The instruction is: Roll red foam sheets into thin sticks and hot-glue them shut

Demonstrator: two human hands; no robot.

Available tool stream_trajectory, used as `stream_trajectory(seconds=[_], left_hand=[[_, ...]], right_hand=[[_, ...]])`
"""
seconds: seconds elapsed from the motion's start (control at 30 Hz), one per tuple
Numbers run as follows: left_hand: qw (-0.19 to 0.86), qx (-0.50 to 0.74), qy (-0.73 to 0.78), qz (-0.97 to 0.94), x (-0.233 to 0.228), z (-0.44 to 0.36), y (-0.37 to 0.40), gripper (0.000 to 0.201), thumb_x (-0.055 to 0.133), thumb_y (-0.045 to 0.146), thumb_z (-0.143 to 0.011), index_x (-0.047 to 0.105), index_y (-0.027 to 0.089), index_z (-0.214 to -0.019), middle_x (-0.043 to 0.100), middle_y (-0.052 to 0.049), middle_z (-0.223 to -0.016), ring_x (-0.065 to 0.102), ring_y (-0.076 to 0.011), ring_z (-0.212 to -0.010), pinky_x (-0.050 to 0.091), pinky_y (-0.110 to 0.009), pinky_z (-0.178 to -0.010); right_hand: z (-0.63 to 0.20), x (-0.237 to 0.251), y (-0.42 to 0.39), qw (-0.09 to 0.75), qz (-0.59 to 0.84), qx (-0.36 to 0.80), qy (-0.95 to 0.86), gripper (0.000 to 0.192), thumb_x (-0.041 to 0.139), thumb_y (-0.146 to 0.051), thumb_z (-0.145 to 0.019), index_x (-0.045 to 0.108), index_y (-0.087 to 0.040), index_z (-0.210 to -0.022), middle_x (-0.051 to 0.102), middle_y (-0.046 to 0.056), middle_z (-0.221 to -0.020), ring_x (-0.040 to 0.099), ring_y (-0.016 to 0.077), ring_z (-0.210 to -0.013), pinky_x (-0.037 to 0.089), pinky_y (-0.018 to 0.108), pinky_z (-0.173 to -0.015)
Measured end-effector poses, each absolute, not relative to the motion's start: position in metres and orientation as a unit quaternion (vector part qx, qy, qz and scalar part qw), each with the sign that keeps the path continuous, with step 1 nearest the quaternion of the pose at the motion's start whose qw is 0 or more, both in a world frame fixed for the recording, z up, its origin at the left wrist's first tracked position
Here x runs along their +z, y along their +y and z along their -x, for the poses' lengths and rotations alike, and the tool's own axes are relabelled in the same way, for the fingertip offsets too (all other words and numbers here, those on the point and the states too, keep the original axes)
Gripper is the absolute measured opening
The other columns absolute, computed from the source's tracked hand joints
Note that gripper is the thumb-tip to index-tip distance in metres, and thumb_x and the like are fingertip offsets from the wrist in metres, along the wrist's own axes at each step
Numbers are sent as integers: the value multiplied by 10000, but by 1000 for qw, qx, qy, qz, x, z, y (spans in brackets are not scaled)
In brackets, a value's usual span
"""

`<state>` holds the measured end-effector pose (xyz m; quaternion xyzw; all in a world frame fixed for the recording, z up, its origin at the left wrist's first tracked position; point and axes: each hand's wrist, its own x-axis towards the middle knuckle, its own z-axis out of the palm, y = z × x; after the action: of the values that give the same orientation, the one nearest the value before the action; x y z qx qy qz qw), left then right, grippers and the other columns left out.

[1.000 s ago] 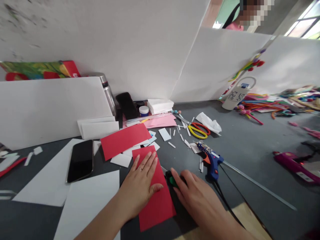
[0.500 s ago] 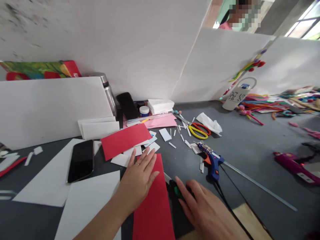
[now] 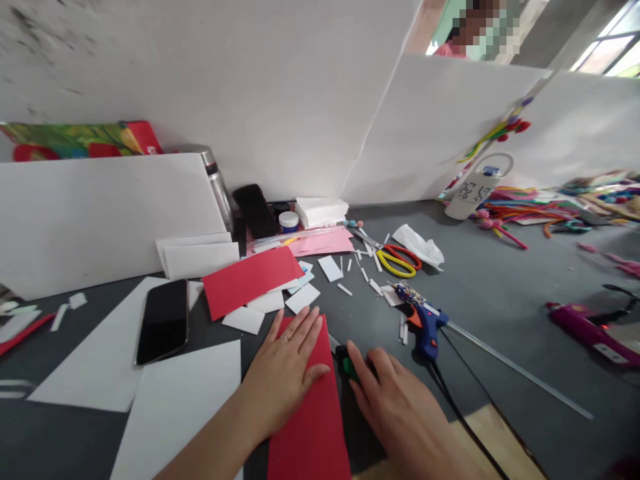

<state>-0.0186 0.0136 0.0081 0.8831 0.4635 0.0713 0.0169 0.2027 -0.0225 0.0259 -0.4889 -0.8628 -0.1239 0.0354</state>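
Note:
My left hand [image 3: 287,370] lies flat with fingers stretched out on a long red strip [image 3: 313,440] of paper or board. Close to the strip's right edge, my right hand [image 3: 400,407] is closed around a utility knife [image 3: 345,363] with a black and green handle. Its thin blade points away from me along that edge; whether the tip touches the strip I cannot tell. A second red piece [image 3: 253,281] rests on several small white cards [image 3: 245,320] beyond my left fingers.
Left of the strip are white sheets [image 3: 185,400] and a phone [image 3: 163,321]. To the right, a blue glue gun [image 3: 428,330] trails its cable beside a clear glue stick [image 3: 520,370]. Scissors [image 3: 400,261] and white offcuts lie behind. A magenta glue gun [image 3: 593,335] sits far right.
My left hand has slid slightly right and toward me, and the red strip's far end sits a little nearer. My right hand and the knife have shifted slightly forward and left.

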Motion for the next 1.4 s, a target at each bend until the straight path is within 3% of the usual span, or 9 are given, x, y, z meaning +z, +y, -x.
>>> stream_trajectory(seconds=[0.37,0.5,0.67,0.8,0.93,1.07,1.2,1.4], left_hand=[[-9,93,470,-878,2,19,16,649,246,551,-1028,246,179,-1560,270,-66,-1619,268,-232,-1492,247,-506,-1199],[-15,92,481,-872,-1,18,16,680,257,560,-1022,284,126,-1545,288,-114,-1612,257,-267,-1495,228,-547,-1198],[-25,106,481,-870,-2,16,18,664,283,549,-1021,329,126,-1530,361,-124,-1585,264,-287,-1491,140,-573,-1216],[-20,113,485,-867,-3,16,20,651,256,552,-1024,376,137,-1510,382,-109,-1575,317,-288,-1469,101,-585,-1218],[-22,113,492,-863,-3,16,20,669,235,570,-1020,419,126,-1485,391,-116,-1566,345,-298,-1453,77,-608,-1211],[-27,115,492,-862,-2,16,20,650,220,549,-1029,421,131,-1485,388,-100,-1568,323,-281,-1464,14,-587,-1218],[-25,118,485,-866,-2,17,20,637,224,536,-1033,428,129,-1479,386,-94,-1570,323,-266,-1465,-25,-565,-1221],[-17,123,484,-866,-2,17,21,622,247,529,-1032,446,132,-1468,414,-103,-1555,381,-265,-1435,27,-562,-1226]], right_hand=[[-193,39,21,2,548,-130,-826,417,524,-251,-986,514,-84,-1368,633,115,-928,650,212,-756,496,303,-637],[-195,46,23,3,567,-130,-813,394,488,-265,-1001,542,-60,-1333,648,138,-937,659,207,-737,493,285,-630],[-180,58,50,-11,603,-101,-791,397,441,-263,-1021,528,-30,-1331,643,193,-1026,668,237,-861,494,296,-710],[-167,63,86,68,657,15,-750,372,436,-232,-1006,556,9,-1261,618,260,-1088,642,304,-960,483,363,-778],[-169,62,110,133,665,105,-728,258,441,-187,-979,635,-30,-1044,621,282,-1091,598,338,-1071,473,395,-847],[-180,66,118,214,659,286,-662,293,354,-225,-1004,618,-116,-940,670,179,-896,661,247,-818,524,341,-721],[-187,72,117,303,612,474,-556,334,304,-312,-1014,591,-169,-921,645,73,-749,615,165,-615,540,287,-591],[-186,66,112,392,547,607,-421,310,494,-445,-931,567,-171,-806,524,5,-682,457,101,-483,372,214,-398]])
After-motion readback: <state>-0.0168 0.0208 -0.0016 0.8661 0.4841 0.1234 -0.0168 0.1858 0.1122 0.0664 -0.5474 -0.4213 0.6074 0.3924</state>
